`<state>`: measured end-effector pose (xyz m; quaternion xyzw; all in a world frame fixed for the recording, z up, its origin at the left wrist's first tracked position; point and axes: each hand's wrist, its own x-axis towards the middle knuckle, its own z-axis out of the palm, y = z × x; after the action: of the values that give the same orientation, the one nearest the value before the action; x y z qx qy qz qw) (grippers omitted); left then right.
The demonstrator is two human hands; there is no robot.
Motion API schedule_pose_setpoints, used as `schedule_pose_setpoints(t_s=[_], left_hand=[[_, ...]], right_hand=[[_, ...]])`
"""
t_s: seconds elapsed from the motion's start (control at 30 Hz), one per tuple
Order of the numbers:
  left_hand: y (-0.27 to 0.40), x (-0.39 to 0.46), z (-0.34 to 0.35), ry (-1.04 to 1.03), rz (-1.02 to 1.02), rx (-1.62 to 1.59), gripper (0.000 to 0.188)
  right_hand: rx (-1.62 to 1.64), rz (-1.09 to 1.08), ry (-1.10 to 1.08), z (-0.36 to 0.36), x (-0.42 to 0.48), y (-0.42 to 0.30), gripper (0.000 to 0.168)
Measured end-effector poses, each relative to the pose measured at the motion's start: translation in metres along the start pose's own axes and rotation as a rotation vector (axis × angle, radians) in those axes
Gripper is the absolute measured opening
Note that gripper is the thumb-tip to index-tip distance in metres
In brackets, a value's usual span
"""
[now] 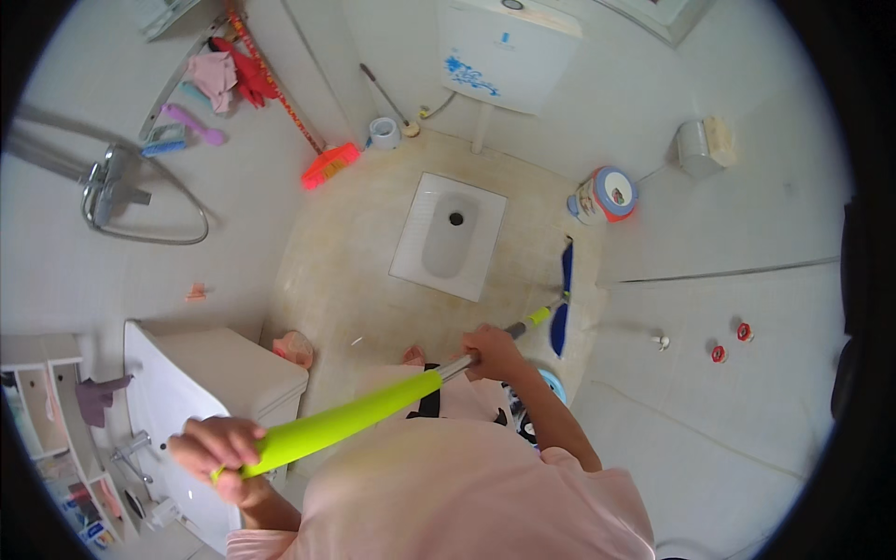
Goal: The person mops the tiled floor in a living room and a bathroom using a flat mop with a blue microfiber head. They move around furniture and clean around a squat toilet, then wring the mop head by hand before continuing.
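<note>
A long mop handle, lime green at the near end and metal further along, slants across in front of my body. Its upper end is gripped by my left hand, beside the sink. Lower down, my right hand is closed around the metal shaft. The flat mop head, with a dark blue pad, rests at the floor's right side by the wall. It looks narrow from above, and its underside is hidden. A white squat toilet is set in the floor to the left of the mop head.
A round lidded bin stands by the right wall. At the back left are a red broom, a toilet brush and a small white pot. A sink cabinet is on the left; a light-blue basin is partly behind my right arm.
</note>
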<state>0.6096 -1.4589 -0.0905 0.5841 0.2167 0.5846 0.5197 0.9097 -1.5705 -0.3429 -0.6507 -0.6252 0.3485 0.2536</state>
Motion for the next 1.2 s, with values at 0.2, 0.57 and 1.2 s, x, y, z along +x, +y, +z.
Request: schedule_pose_setpoints(t_s=[0.2,0.57,1.2], left_hand=[[-0.091,-0.023,0.098,-0.147,-0.418,0.149,0.019],[-0.1,0.03,0.139,-0.144,-0.336,0.203,0.012],[-0.232,0.124,0.213,-1.132,-0.753,-0.672,0.022]], right_hand=[[0.144,0.298,0.087,-0.009,-0.092,0.105,0.027],[0.234,0.268,0.192,0.018,-0.069,0.105,0.021],[-0.066,0.757,1.053,0.002,-0.063,0.15,0.03]])
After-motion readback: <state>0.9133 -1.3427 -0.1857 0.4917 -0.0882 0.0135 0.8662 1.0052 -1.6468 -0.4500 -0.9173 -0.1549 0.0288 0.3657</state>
